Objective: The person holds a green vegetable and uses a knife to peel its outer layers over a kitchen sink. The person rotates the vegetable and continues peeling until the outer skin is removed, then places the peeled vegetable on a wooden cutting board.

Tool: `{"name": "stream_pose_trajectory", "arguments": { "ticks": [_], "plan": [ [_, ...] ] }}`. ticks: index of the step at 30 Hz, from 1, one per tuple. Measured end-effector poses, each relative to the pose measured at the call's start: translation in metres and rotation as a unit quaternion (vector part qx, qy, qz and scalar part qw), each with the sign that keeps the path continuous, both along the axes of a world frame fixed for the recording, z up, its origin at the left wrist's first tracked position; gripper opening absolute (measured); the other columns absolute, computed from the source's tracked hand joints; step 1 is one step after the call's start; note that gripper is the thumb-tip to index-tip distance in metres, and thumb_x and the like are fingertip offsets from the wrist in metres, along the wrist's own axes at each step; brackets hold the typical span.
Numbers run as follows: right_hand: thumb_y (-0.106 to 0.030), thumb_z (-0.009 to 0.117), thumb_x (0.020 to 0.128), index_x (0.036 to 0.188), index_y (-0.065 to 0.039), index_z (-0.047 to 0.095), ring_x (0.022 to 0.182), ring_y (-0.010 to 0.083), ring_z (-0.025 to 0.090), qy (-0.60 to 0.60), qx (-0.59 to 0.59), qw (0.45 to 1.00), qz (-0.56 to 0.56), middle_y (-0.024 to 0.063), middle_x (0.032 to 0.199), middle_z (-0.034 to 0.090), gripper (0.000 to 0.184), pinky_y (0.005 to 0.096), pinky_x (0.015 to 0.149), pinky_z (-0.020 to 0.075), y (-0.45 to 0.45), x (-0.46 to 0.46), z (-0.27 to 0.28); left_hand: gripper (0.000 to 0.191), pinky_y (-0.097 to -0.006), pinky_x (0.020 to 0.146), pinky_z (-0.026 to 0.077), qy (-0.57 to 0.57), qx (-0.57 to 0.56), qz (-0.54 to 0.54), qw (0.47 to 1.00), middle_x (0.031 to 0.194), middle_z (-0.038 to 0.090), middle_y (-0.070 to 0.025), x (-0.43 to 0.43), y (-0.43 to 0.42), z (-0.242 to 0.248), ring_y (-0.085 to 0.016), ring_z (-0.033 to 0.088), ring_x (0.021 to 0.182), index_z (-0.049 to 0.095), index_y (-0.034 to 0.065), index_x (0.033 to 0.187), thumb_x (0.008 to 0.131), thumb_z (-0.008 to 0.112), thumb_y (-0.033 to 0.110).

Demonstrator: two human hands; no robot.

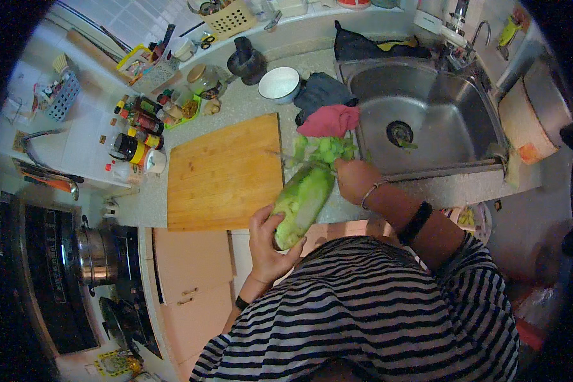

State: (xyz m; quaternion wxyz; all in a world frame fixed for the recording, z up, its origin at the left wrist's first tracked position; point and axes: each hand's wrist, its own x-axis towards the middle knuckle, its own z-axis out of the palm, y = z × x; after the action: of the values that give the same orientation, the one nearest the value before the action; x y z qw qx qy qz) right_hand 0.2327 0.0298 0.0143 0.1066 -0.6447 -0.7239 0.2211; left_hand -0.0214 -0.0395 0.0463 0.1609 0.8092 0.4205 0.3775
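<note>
My left hand grips the lower end of a large, long green gourd, which is partly peeled and held slantwise beside a wooden cutting board. At its far end my right hand is closed on a thin, blurred tool, perhaps a knife or peeler, that lies across the gourd; its exact kind cannot be told. Green peelings are heaped on the counter just beyond the right hand, near the sink edge.
A steel sink lies at the right, with a pink cloth, a dark cloth and a white bowl to its left. Behind the board are a stone mortar, a glass jar and several bottles. A steel pot stands far left.
</note>
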Motion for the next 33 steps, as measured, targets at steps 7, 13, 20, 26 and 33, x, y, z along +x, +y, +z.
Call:
{"name": "stream_pose_trajectory", "arguments": {
  "ticks": [7,13,20,26,33],
  "plan": [
    [-0.006,0.056,0.081,0.096,0.0,0.053,0.07,0.0428,0.068,0.047,0.078,0.988,0.124,0.0234,0.074,0.066,0.017,0.0537,0.063,0.0542,-0.027,-0.012,0.029,0.066,-0.0475,0.093,0.047,0.039,0.013,-0.012,0.999,0.122,0.052,-0.0227,0.007,0.0,0.008,-0.042,0.053,0.112,0.052,0.007,0.122,0.065,0.084,0.013],
    [-0.011,0.052,0.086,0.098,-0.001,0.051,0.073,0.0434,0.067,0.021,0.07,0.994,0.076,0.0219,0.078,0.066,0.015,0.0551,0.064,0.0534,-0.024,-0.012,0.021,0.067,-0.0479,0.093,0.046,0.033,0.007,-0.006,0.999,0.122,0.052,-0.0232,0.01,0.005,0.009,-0.043,0.052,0.112,0.052,0.0057,0.123,0.065,0.084,0.018],
    [-0.004,0.051,0.087,0.107,-0.004,0.054,0.09,0.048,0.063,0.111,0.039,0.992,0.039,0.026,0.096,0.065,0.02,0.0569,0.076,0.0491,-0.026,-0.006,0.022,0.067,-0.0502,0.098,0.044,0.025,0.02,-0.017,0.999,0.127,0.049,-0.0222,0.01,0.005,0.008,-0.042,0.048,0.121,0.053,0.0085,0.126,0.068,0.084,0.024],
    [-0.009,0.061,0.082,0.11,-0.004,0.058,0.087,0.0457,0.064,-0.05,0.063,0.995,0.053,0.0234,0.09,0.067,0.028,0.0541,0.073,0.0513,-0.009,0.036,-0.027,0.071,-0.0508,0.098,0.045,0.014,-0.022,-0.029,0.999,0.131,0.045,-0.0233,0.009,0.001,0.017,-0.045,0.044,0.123,0.052,0.0071,0.13,0.065,0.078,0.02],
    [-0.011,0.06,0.084,0.109,-0.004,0.059,0.082,0.0459,0.064,-0.105,-0.005,0.992,0.074,0.0227,0.092,0.067,0.026,0.0548,0.071,0.0512,-0.009,0.045,-0.007,0.069,-0.0508,0.099,0.045,0.036,-0.023,-0.021,0.999,0.133,0.046,-0.0222,0.001,-0.005,0.013,-0.044,0.045,0.124,0.054,0.0075,0.128,0.065,0.078,0.018]
  ]
}}
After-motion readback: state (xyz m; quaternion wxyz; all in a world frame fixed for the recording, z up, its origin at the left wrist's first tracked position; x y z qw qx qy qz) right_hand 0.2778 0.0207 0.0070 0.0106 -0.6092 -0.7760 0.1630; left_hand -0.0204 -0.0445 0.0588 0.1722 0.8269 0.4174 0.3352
